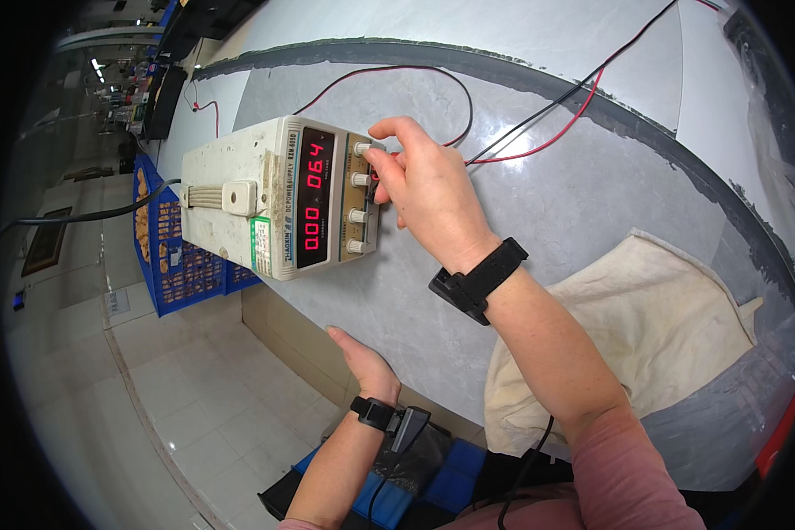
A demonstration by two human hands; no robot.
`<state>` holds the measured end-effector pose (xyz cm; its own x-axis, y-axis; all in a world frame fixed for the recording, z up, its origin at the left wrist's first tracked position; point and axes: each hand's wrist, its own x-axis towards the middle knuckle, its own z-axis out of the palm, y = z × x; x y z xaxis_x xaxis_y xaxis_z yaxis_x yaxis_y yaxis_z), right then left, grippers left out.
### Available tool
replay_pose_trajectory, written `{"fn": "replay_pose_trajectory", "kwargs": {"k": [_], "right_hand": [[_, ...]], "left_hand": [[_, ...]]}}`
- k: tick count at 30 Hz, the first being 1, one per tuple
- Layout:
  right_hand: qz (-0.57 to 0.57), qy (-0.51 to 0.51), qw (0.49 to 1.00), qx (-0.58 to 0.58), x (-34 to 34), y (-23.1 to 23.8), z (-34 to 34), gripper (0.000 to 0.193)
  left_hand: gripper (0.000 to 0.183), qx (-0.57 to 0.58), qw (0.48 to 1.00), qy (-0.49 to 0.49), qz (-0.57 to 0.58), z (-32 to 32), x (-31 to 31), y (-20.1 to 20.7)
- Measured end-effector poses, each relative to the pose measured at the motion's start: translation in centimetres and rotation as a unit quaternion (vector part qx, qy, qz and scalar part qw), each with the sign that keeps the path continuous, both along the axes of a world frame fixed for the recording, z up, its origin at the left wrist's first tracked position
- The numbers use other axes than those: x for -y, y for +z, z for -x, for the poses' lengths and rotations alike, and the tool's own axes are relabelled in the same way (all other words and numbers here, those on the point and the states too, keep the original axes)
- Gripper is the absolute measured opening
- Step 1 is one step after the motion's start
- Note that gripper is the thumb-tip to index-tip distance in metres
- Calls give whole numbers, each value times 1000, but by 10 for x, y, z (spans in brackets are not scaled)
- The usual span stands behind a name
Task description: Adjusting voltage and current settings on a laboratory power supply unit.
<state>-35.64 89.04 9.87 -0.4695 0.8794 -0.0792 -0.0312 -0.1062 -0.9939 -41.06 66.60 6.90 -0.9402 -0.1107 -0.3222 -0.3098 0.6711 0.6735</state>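
Note:
On the grey tabletop (433, 291) stands a white bench power supply (238, 168) with a lit red digital display (313, 199) and a column of small white knobs. My right hand (428, 190) is at its front panel, thumb and index finger closed on the uppermost knob (362, 148); the other fingers curl beside the panel, partly hidden. By the table's near left edge is my left hand (368, 365), apart from the power supply. It holds nothing I can see, with the visible digit stretched out. Black bands circle both wrists.
Red and black leads (539, 146) run across the table. A cream cloth (627, 318) lies at the right, by clear plastic sheeting (724, 442). Left of the table is a blue crate (185, 283) with tan pieces. A black cable (88, 219) reaches the power supply's back.

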Motion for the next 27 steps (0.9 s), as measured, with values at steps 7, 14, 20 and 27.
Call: {"fn": "replay_pose_trajectory", "kwargs": {"k": [7,14,20,27], "right_hand": [[1,4,1000,-4,0,1,0,21],[-16,-12,1000,-7,1,2,0,19],[-21,-14,1000,-4,2,-1,2,18],[-21,-6,1000,-8,0,-3,1,15]], "left_hand": [[89,16,1000,8,5,-1,-2,2],[89,5,1000,1,3,-4,-3,5],[88,-3,1000,11,8,-1,1,1],[89,-10,1000,3,5,-2,-3,1]]}}
